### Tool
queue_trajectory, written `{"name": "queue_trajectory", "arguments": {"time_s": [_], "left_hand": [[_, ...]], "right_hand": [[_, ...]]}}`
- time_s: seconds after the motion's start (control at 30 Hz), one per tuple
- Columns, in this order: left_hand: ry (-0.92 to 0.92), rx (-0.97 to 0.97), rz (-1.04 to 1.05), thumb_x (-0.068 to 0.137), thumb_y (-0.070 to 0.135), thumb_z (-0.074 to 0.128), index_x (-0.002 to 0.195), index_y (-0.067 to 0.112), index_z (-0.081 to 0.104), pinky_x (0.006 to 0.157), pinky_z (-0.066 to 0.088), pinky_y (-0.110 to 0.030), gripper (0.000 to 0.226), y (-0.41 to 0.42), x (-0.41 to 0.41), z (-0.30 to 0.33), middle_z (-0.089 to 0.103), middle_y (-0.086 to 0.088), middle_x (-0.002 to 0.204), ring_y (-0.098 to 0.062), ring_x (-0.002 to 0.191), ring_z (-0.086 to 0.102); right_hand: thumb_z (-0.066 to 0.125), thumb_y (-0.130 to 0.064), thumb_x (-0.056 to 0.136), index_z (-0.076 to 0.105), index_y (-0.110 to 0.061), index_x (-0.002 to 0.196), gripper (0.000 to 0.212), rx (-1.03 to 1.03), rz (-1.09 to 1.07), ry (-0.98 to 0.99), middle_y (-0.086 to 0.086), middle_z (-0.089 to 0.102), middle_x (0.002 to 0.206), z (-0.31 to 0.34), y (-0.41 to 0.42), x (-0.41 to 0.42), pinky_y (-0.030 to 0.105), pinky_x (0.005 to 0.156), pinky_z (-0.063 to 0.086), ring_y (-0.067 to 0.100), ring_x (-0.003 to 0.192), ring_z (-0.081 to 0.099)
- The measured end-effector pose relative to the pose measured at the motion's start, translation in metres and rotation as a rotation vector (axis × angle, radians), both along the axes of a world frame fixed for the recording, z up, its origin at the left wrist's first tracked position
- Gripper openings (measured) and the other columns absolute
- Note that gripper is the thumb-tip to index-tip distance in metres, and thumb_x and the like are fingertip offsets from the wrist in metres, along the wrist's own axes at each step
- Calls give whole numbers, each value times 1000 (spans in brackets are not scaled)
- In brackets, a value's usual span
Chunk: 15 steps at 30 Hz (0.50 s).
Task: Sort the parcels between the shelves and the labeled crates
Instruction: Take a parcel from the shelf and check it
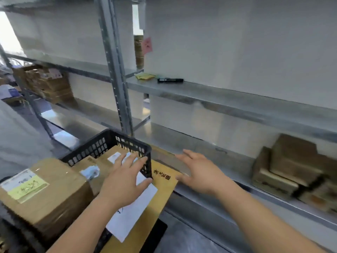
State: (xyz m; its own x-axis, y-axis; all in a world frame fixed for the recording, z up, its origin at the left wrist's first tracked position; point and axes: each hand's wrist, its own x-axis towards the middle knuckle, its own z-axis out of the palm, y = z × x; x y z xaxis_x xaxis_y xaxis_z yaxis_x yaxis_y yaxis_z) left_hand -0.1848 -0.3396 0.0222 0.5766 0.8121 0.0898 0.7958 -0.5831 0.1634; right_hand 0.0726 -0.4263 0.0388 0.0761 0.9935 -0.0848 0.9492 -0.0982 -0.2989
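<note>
while both hands (125, 181) spread flat, a parcel (160, 187) leans on the crate (109, 141).

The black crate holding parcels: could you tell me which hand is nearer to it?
Left. The left hand lies with spread fingers over the black crate's near corner. The right hand is open to the crate's right, apart from it, over the flat brown parcel at the shelf edge.

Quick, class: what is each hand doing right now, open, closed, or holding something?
Left hand: open, fingers spread over the flat parcel at the black crate; touch cannot be told.
Right hand: open, holding nothing.
</note>
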Motion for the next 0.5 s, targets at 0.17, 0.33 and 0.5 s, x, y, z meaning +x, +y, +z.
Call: {"name": "queue_trajectory", "arguments": {"time_s": [0.17,0.33,0.5], "left_hand": [[-12,-8,-210,90,72,41,154,40,29,121,23,-44,72,-25,103,0,26,6,164,-27,150,15],[-19,-83,-342,91,72,41,156,40,25,121,24,-42,74,-52,202,-8,20,8,165,-22,152,10],[-7,-105,-428,79,80,23,156,41,24,122,24,-40,86,-79,292,-18,24,6,164,-22,150,16]], "right_hand": [[54,-63,95,22,-39,161,77,-13,-195,-36,-4,11,172,0,-66,80,46,123,27,26,155,19],[52,-65,95,21,-37,162,78,-13,-347,-29,-4,13,171,-2,-126,156,43,123,27,25,155,19],[52,-63,97,24,-35,161,76,-1,-459,-6,-4,15,171,-6,-171,225,43,123,26,25,155,18]]}}
